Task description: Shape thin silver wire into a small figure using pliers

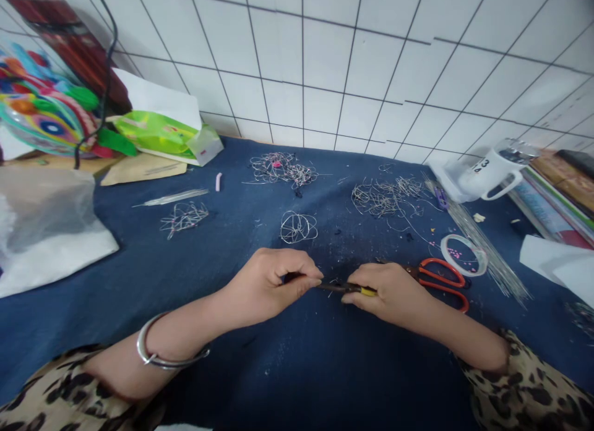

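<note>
My left hand (273, 282) is closed in a pinch on something small and dark that I cannot make out, right at the tip of a thin tool. My right hand (390, 289) is wrapped around that tool, a pair of small pliers (346, 287) with a yellow-marked handle, whose jaws point left toward my left fingertips. Both hands rest on the dark blue cloth (297, 369) in front of me. A small coil of wire loops (298, 227) lies just beyond my hands. A silver bangle (160, 357) sits on my left wrist.
Red-handled scissors (440, 279) lie right of my right hand beside a clear round lid with pink beads (463, 255). Wire piles (283, 168) (387, 196), straight wires (487, 251), a white mug (494, 171), plastic bags (46, 227) and green packets (155, 134) ring the cloth.
</note>
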`<state>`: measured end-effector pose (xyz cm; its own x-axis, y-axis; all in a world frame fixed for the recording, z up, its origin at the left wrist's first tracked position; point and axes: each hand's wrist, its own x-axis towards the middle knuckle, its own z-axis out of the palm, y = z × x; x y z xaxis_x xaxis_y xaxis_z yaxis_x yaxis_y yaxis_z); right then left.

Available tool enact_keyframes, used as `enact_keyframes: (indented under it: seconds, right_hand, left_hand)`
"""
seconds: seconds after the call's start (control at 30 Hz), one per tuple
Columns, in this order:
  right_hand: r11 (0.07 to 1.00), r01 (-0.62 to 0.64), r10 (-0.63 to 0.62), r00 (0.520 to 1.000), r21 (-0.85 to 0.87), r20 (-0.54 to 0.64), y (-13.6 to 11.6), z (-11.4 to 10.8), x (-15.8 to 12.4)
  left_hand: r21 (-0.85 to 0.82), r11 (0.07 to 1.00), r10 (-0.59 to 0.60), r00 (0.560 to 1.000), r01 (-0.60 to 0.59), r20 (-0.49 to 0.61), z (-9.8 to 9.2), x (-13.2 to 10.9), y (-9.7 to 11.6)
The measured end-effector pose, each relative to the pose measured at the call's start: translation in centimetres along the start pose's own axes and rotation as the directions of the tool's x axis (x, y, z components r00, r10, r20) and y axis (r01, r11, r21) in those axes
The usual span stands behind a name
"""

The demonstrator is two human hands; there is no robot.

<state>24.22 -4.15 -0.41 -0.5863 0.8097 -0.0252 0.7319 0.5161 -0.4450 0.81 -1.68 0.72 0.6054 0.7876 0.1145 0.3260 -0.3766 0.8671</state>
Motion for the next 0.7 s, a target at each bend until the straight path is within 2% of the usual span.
enact_keyframes:
  seconds: [0.2, 0.33, 0.4, 0.57, 0.7]
  right_hand:
    - [1.000, -0.019, 0.018, 0.999, -0.019, -0.042, 0.1, 0.3, 0.0]
    - [0.991, -0.052, 0.031, 0.986, -0.126, -0.162, 0.1, 1.0, 0.0]
    - [0.976, -0.060, 0.010, 0.972, -0.208, -0.235, 0.2, 1.2, 0.1]
    - [0.887, -0.012, -0.169, 0.922, -0.462, -0.349, 0.2, 1.0, 0.0]
    - [0.750, 0.043, -0.350, 0.872, -0.660, -0.341, 0.0, 0.7, -0.4]
  left_hand:
    - [-0.113, 0.980, -0.165, 0.986, 0.162, -0.022, 0.4, 0.1, -0.4]
    - [-0.114, 0.973, -0.210, 0.974, 0.199, -0.089, 0.3, 0.1, -0.7]
    - [-0.153, 0.955, -0.268, 0.960, 0.254, -0.079, 0.1, 0.3, -0.9]
    - [-0.385, 0.834, -0.420, 0.907, 0.396, 0.024, -0.2, 0.8, -1.3]
    - [-0.521, 0.745, -0.450, 0.891, 0.416, 0.068, 0.0, 0.8, -1.3]
